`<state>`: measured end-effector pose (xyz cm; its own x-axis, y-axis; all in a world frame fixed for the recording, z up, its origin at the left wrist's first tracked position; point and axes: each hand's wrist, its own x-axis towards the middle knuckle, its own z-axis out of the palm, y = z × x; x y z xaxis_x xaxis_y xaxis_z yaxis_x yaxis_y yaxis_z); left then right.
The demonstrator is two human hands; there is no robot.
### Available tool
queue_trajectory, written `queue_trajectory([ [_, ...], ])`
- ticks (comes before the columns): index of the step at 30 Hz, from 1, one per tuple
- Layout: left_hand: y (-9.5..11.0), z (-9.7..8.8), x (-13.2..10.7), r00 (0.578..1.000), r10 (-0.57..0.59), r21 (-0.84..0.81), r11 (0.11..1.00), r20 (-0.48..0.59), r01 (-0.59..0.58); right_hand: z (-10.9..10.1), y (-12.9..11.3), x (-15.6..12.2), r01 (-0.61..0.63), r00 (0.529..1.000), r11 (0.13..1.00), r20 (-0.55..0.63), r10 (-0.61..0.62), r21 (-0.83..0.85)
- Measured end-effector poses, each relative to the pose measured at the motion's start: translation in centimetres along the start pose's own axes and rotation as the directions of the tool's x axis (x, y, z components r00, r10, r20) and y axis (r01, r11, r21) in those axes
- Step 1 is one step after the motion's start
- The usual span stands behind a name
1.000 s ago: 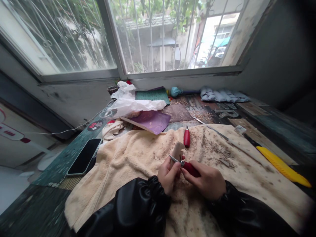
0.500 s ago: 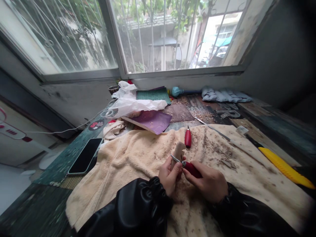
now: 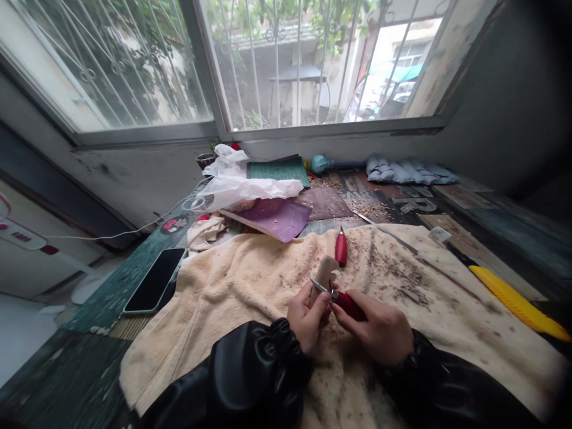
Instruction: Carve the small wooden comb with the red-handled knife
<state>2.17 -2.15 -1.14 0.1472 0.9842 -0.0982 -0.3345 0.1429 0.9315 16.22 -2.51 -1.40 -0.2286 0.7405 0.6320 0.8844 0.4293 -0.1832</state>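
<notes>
Over a cream towel (image 3: 232,280), my left hand (image 3: 305,319) grips a small block of wood (image 3: 325,273) with a notch cut in its right side. My right hand (image 3: 379,328) is wrapped round the red handle of a carving knife (image 3: 348,305). Its short blade lies across the near part of the wood, pointing left, and my left thumb is close to the blade and ferrule. Just beyond the wood, a second red-handled carving tool (image 3: 341,248) rests on the towel, tip away from me. Dark shavings (image 3: 409,277) are scattered to the right.
A phone (image 3: 155,281) lies at the left. Behind the towel are purple sandpaper (image 3: 281,219), a white plastic bag (image 3: 250,187) and a green sheet (image 3: 279,171). A long thin metal tool (image 3: 393,237) and a yellow-handled tool (image 3: 521,301) lie at the right.
Hands, wood and knife keep almost the same place; the blade's tip has shifted very slightly. The whole view has tilted a little.
</notes>
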Motion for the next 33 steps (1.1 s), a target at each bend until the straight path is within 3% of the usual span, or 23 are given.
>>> queue_trajectory([
  [33, 0.58, 0.18, -0.18, 0.999, 0.012, 0.023, 1.0, -0.047, -0.011, -0.03, -0.48, -0.07, -0.027, 0.999, 1.0, -0.026, 0.028, 0.014],
])
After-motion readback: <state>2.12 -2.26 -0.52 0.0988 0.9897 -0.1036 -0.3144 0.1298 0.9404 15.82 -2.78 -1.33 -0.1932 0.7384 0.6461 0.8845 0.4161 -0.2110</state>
